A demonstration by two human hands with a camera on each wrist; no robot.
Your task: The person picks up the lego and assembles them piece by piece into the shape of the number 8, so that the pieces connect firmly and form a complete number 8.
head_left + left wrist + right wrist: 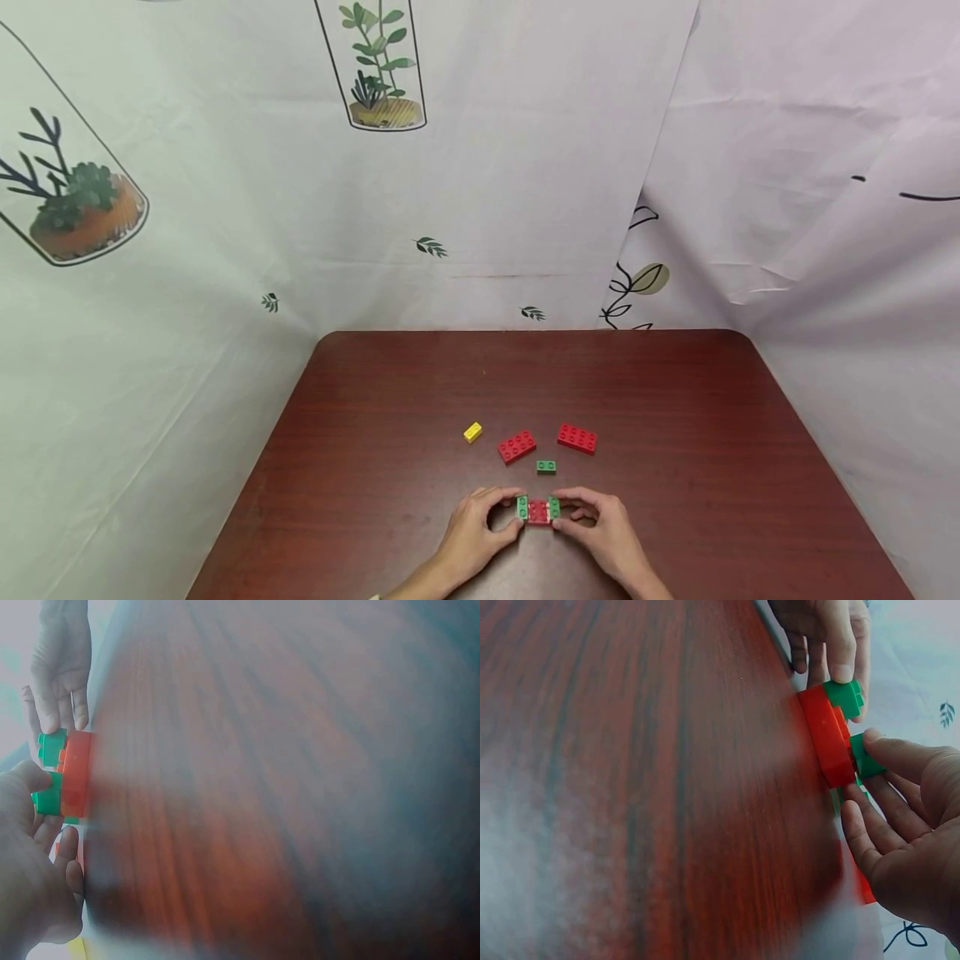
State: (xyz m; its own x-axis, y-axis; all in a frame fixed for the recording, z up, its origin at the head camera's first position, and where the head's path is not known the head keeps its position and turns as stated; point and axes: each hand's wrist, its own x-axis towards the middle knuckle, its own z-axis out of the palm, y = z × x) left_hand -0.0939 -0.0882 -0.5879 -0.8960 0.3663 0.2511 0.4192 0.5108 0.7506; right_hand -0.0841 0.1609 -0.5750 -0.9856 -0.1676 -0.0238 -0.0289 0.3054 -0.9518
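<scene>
In front of me a red building brick sits on the table, studs up, with a small green brick at each end of its top. My left hand pinches the left green brick between thumb and fingers. On the other side, my right hand pinches the right green brick. From the right wrist view, the right hand's green brick stands slightly tilted over the end of the red brick. Bare studs show between the two green bricks.
Just beyond the hands lies a loose green brick. Behind it are two larger red bricks, one on the left and one on the right. A small yellow brick lies farther left on the brown table.
</scene>
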